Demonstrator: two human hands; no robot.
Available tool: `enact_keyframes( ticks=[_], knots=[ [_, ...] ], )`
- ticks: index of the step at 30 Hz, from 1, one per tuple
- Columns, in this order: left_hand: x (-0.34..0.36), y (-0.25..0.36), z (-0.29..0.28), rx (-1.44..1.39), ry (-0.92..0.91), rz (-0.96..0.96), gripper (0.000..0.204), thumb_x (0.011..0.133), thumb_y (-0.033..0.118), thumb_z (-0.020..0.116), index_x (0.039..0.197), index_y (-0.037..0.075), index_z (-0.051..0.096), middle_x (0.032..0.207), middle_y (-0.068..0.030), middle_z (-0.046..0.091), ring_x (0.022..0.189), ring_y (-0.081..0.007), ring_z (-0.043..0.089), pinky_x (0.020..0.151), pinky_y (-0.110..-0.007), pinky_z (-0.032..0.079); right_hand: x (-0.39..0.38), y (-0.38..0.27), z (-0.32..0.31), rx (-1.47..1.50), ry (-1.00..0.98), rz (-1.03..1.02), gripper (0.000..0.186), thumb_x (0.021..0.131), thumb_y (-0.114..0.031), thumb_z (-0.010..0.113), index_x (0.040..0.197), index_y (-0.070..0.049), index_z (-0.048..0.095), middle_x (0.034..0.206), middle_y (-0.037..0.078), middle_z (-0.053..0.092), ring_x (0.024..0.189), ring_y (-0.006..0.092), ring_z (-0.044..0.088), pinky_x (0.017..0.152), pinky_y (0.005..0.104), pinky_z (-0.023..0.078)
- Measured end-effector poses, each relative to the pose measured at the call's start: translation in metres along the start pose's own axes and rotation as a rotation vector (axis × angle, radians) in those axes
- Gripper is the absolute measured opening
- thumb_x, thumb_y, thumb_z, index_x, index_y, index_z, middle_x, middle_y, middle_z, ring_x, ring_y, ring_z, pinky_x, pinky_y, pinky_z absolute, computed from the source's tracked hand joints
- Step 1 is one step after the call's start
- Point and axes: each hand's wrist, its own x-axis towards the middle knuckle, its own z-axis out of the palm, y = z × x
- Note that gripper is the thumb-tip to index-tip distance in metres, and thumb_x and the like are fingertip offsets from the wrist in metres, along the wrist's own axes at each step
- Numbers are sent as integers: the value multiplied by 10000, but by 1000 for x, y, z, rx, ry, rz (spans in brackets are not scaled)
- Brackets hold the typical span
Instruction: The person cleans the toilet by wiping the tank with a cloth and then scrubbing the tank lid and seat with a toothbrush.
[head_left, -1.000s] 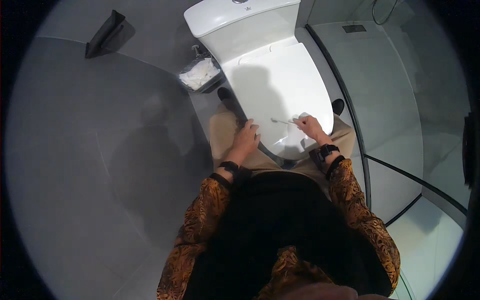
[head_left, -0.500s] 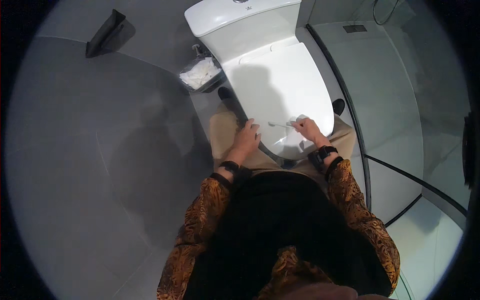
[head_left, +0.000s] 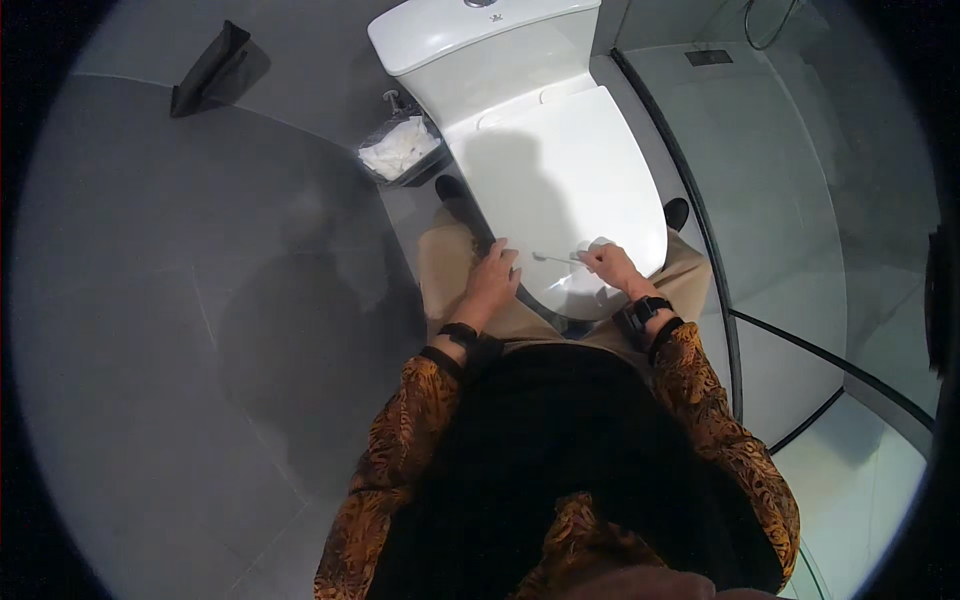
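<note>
The toilet's white lid (head_left: pixel 610 170) is down in front of me. My right hand (head_left: pixel 612 268) is over the front part of the lid, fingers pinched on the handle of a thin toothbrush (head_left: pixel 555 259). The brush's small head points left, over the lid. Whether its bristles touch the surface I cannot tell. At the lid's left front edge lies my left hand (head_left: pixel 491 279), fingers apart and holding nothing.
An open bin (head_left: pixel 400 148) with crumpled white paper stands left of the toilet, near a white tank (head_left: pixel 500 55). A black-framed shower edge (head_left: pixel 690 185) runs along the right. A dark fixture (head_left: pixel 210 68) shows at far left.
The toothbrush has shifted slightly left and toward me with my right hand, its head now a little lower in the picture. My left hand stays in place.
</note>
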Motion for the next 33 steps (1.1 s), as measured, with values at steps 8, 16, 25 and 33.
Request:
enact_keyframes(
  ticks=[8,16,25,33],
  knots=[
    [-1,-3,1,-13,-3,-6,320,819,181,591,1112,59,557,1333,-166,399,1063,-367,531,886,-428,457,13,13,-43,-68,142,132,472,871,-414,556,693,15,637,581,155,574,534,273,543,601,380,456],
    [1,-2,2,-26,-21,-26,338,825,183,589,1138,62,552,1344,-165,391,1061,-351,536,888,-422,456,9,1,-2,-31,144,142,449,894,-404,523,741,1,642,718,207,625,659,350,605,665,422,473],
    [1,-2,2,8,-21,-3,338,831,212,578,1142,82,557,1346,-145,390,1074,-346,534,883,-441,459,29,27,-46,-178,388,194,460,880,-423,518,781,6,652,775,235,624,736,395,608,692,449,477],
    [0,0,3,-13,-12,-27,325,822,203,584,1121,75,567,1345,-147,397,1063,-347,539,873,-437,464,22,-17,-7,-245,258,128,407,884,-404,517,811,-35,673,773,198,642,728,381,616,678,462,488]
  ],
)
